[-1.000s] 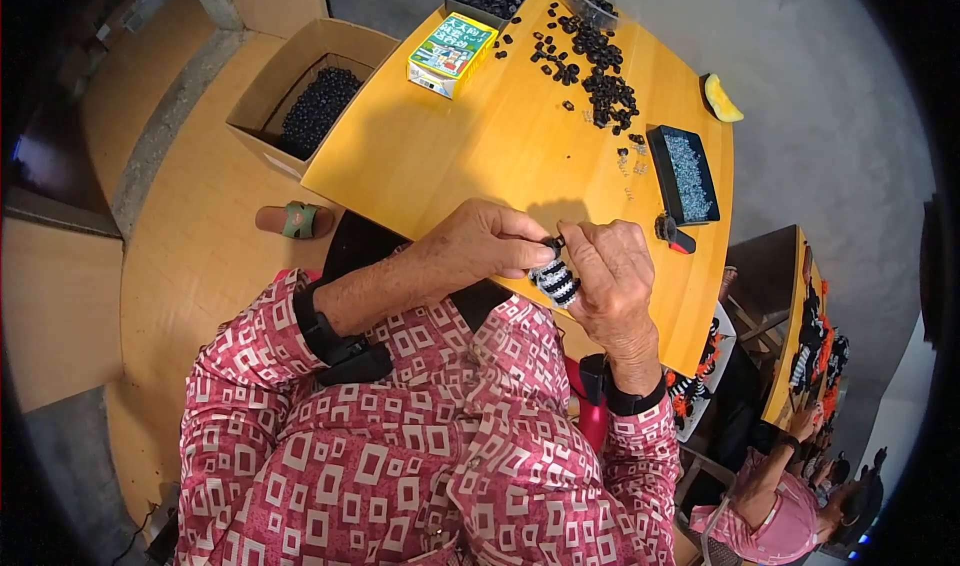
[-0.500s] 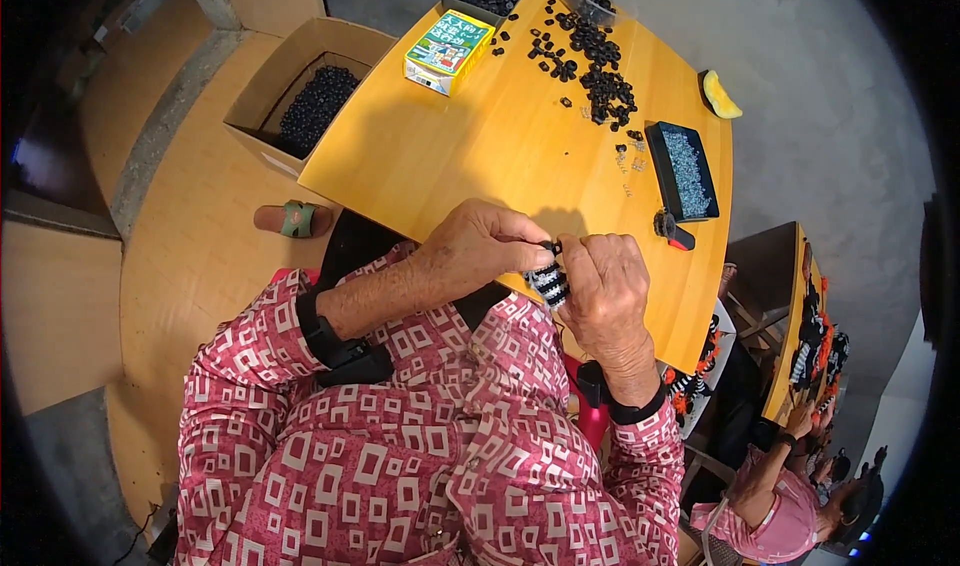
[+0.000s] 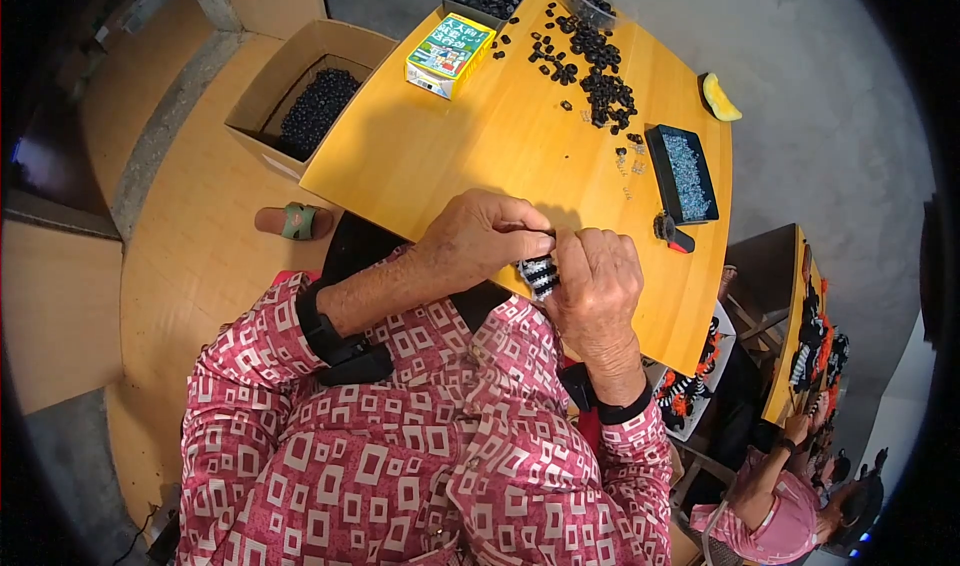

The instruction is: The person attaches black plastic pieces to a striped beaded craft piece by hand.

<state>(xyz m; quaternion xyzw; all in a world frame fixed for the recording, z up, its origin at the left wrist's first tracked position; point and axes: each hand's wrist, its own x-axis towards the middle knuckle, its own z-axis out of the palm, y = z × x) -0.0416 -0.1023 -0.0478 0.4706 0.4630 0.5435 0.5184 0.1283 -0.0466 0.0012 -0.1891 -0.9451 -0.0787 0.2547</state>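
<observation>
My left hand and my right hand meet at the fingertips over the table's near edge. Below the fingertips hangs a small black-and-white striped knitted piece. My right hand is closed round one side of it, its thumb and forefinger pinched at the top. The left thumb and forefinger are pinched at the same spot, and what lies between them is hidden. On the table beyond are scattered small black plastic parts, a few small metal pieces and a black tray of small metallic bits.
A red-and-black tool lies below the tray. Further off are a yellow-green box, a dark bin of black parts, a clear bowl and a yellow fruit slice. A cardboard box stands left; a person works at right.
Both hands have shifted slightly up and left, with the striped piece between them. A small black part seen at the fingertips before is now covered by the fingers.
</observation>
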